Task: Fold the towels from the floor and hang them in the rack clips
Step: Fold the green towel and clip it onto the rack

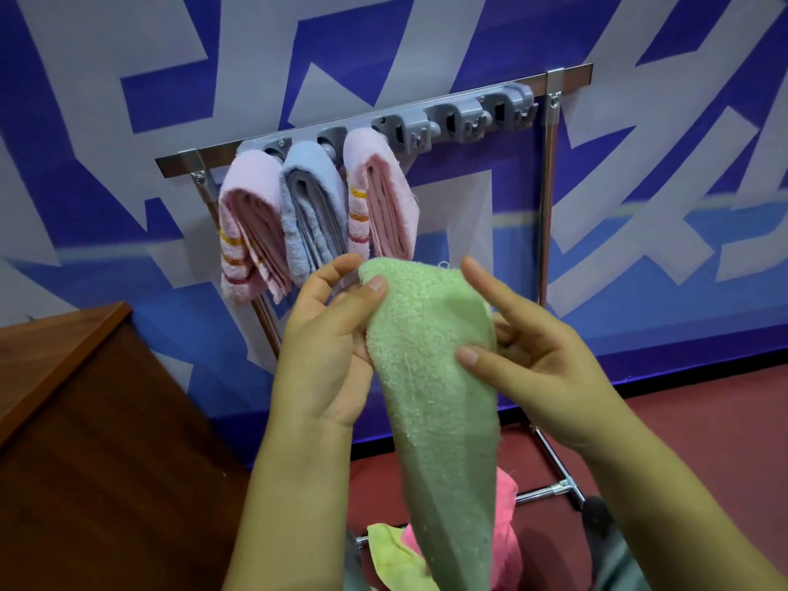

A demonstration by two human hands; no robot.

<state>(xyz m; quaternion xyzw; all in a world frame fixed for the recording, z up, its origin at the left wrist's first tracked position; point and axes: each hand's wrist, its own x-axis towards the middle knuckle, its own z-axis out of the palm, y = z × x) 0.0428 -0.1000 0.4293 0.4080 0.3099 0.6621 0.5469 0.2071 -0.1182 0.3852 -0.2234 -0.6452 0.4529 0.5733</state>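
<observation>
Three folded terry towels (317, 211) hang clipped at upper centre; three grey plastic clips (454, 119) remain free. Left hand (328, 339) and right hand (528, 356) pinch a folded green terry towel (430, 377); more crumpled towels (507, 543) lie at the bottom.

Your left hand (328, 339) and right hand (537, 360) both pinch a folded green towel (439, 403), thumbs on its front, held up before the rack (550, 172). Two pink towels (251, 232) (383, 198) and a blue towel (309, 206) hang in the left clips; three grey clips (456, 119) to the right hold nothing. Pink and yellow-green towels (392, 552) lie on the red floor (703, 420). Brown cabinet (85, 441) at left.
</observation>
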